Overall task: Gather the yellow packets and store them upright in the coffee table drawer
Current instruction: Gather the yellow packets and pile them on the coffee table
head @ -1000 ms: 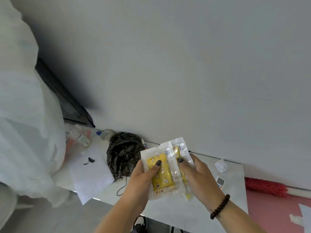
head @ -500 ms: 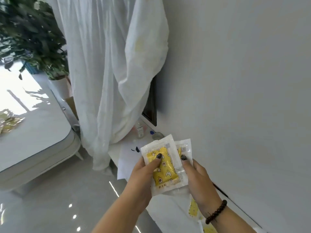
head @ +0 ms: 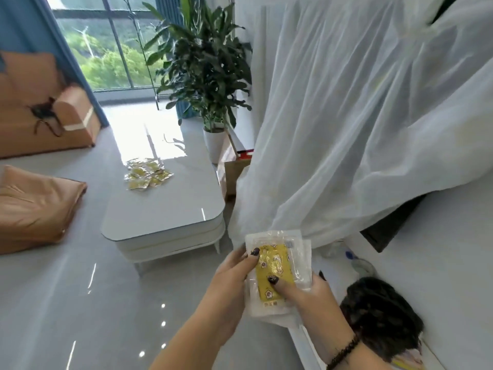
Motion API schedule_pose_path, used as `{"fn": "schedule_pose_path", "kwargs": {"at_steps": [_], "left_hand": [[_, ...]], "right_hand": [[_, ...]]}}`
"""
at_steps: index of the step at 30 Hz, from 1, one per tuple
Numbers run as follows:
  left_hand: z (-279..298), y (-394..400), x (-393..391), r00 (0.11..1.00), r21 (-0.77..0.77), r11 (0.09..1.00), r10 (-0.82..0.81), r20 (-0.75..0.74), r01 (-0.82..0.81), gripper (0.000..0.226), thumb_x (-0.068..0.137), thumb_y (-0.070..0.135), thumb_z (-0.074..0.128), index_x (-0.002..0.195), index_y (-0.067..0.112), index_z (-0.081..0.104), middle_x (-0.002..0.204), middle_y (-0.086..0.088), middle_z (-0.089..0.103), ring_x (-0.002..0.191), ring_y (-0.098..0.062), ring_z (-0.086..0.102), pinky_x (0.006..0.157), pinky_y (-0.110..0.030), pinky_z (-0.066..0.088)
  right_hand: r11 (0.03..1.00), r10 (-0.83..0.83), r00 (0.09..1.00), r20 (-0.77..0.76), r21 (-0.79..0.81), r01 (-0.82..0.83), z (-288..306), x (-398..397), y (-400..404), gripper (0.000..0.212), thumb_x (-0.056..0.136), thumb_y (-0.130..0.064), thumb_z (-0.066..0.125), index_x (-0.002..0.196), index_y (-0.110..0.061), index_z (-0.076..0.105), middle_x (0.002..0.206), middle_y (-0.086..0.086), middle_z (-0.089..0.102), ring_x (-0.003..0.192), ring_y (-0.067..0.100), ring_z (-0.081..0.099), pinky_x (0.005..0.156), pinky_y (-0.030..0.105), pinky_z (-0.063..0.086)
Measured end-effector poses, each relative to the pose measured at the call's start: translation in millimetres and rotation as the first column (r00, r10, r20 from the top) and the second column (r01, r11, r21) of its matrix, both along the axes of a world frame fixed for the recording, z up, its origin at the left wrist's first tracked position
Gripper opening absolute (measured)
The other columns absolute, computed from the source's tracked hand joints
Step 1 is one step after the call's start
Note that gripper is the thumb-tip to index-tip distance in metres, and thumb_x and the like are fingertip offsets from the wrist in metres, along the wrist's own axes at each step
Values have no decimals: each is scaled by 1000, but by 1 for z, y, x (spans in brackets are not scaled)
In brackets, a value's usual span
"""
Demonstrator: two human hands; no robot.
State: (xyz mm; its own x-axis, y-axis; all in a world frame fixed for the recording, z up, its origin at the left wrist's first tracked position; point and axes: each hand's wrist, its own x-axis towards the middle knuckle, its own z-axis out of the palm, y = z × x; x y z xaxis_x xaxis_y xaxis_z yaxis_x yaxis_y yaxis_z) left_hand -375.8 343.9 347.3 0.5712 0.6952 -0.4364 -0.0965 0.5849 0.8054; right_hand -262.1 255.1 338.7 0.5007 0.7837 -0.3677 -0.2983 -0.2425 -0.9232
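I hold a small stack of yellow packets (head: 274, 265) in clear wrappers in front of me, low in the view. My left hand (head: 229, 284) grips the stack's left edge with the thumb on top. My right hand (head: 309, 295) grips its lower right, thumb pressed on the yellow front. A heap of several more yellow packets (head: 146, 176) lies on the far part of the white coffee table (head: 165, 217), which stands ahead and to the left. No open drawer shows on the table's near side.
A white sheer curtain (head: 360, 116) hangs at right over a low white shelf (head: 440, 263) with a black plastic bag (head: 378, 316). A potted plant (head: 208, 76) stands beyond the table. Orange cushions (head: 34, 204) and a sofa (head: 40, 108) lie at left, with grey floor between.
The view has swung left from the wall and shelf to the room, bringing the coffee table and its heap of packets into sight. The packets have been squared into one stack in both hands.
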Motion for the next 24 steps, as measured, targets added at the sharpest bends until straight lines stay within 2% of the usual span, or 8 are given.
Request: {"fn": "schedule_pose_path", "kwargs": {"at_steps": [2, 5, 10, 16, 18, 20, 22, 24], "left_hand": [[-4, 34, -30, 997, 61, 997, 57, -58, -54, 36, 90, 6, 60, 125, 15, 58, 115, -9, 71, 102, -25, 69, 89, -46, 55], [-8, 74, -69, 992, 65, 996, 74, -103, -68, 35, 87, 5, 63, 121, 14, 60, 109, -11, 72, 90, -23, 70, 76, -40, 55], [-18, 123, -107, 991, 23, 998, 66, -118, -64, 22, 90, 9, 62, 112, 12, 66, 96, -11, 76, 78, -19, 69, 84, -42, 54], [-39, 189, -108, 976, -35, 989, 134, -174, -142, 17, 95, 14, 55, 110, 15, 65, 83, -4, 75, 68, -15, 68, 72, -36, 54], [-45, 220, -101, 966, -50, 984, 157, -204, -171, 17, 96, 22, 54, 111, 19, 63, 85, -1, 75, 71, -15, 69, 70, -35, 54], [-52, 257, -92, 953, -52, 975, 201, -229, -218, 20, 96, 30, 55, 113, 22, 60, 95, -1, 74, 82, -16, 70, 77, -37, 55], [-57, 297, -85, 938, -43, 966, 237, -254, -256, 20, 96, 32, 54, 113, 22, 58, 103, 0, 72, 93, -17, 70, 85, -39, 56], [-62, 340, -82, 912, -31, 949, 291, -290, -312, 19, 96, 31, 54, 112, 21, 57, 105, -1, 71, 95, -18, 70, 83, -38, 57]], "right_hand": [[1000, 13, 998, -65, 28, -11, 0, -22, 31, 23, 80, -3, 70, 102, -6, 67, 91, 11, 75, 86, 28, 72, 81, 43, 56], [999, 26, 994, -102, 38, -23, -1, -47, 73, 26, 81, -7, 68, 107, -6, 65, 96, 11, 75, 89, 29, 72, 86, 46, 54], [996, 82, 996, -30, 26, -81, -6, -73, 139, 23, 85, -10, 66, 108, -9, 63, 96, 7, 75, 89, 25, 72, 83, 43, 56], [987, 158, 987, 22, -33, -157, -24, -73, 221, 21, 90, -20, 61, 111, -16, 63, 96, 2, 75, 90, 22, 72, 87, 45, 55], [984, 174, 984, 29, -43, -173, -31, -71, 256, 21, 93, -24, 56, 112, -19, 62, 96, 1, 75, 90, 20, 72, 88, 44, 55], [980, 194, 981, 29, -47, -192, -36, -69, 295, 19, 95, -27, 52, 109, -21, 63, 93, 0, 76, 88, 19, 72, 83, 40, 56], [975, 219, 975, 38, -44, -217, -38, -67, 340, 17, 97, -29, 49, 103, -24, 64, 91, -1, 76, 87, 18, 72, 78, 35, 56], [969, 243, 967, 80, -54, -240, -39, -65, 390, 20, 97, -27, 48, 92, -28, 67, 93, -2, 74, 90, 14, 69, 81, 31, 53]]}}
